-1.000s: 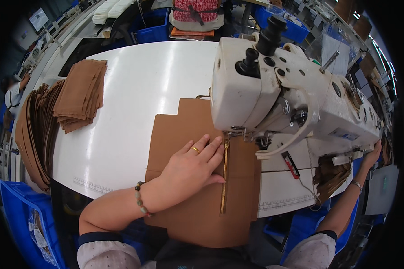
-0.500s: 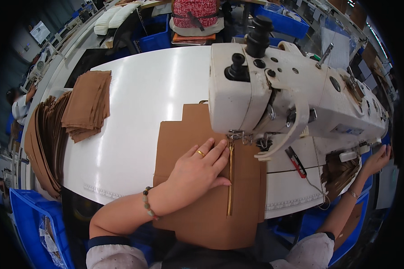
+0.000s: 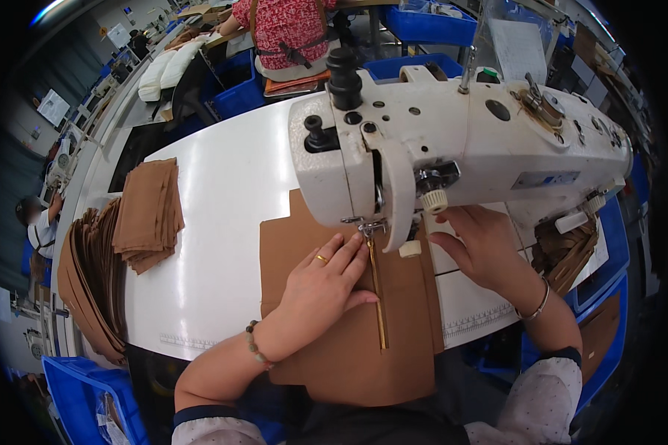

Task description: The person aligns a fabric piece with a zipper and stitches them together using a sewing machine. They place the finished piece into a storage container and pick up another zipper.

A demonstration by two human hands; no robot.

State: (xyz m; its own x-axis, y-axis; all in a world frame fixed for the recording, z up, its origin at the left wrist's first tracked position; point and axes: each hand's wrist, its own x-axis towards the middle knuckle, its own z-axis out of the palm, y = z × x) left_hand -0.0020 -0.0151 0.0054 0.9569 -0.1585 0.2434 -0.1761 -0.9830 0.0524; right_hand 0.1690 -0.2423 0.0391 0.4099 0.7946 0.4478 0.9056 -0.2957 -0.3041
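Observation:
A brown cut panel of fabric or leather-like sheet lies flat on the white table under the sewing machine. Down its middle runs a narrow gold strip that looks like a zipper, its far end by the presser foot. My left hand rests palm down on the panel just left of the strip, fingers stretched toward the foot. To the right of the needle area, my right hand is raised with thumb and fingers apart. Its fingertips are partly hidden beside the machine's pale knob; I see nothing held.
Stacked brown pieces and a curved pile of larger ones sit at the table's left. More brown pieces lie at the right, beneath the machine arm. Blue bins flank the table. A person in red sits beyond it.
My right hand has come in from the far right edge to beside the needle area. The red-handled snips seen earlier no longer show. My left hand stays on the panel; the whole view has shifted.

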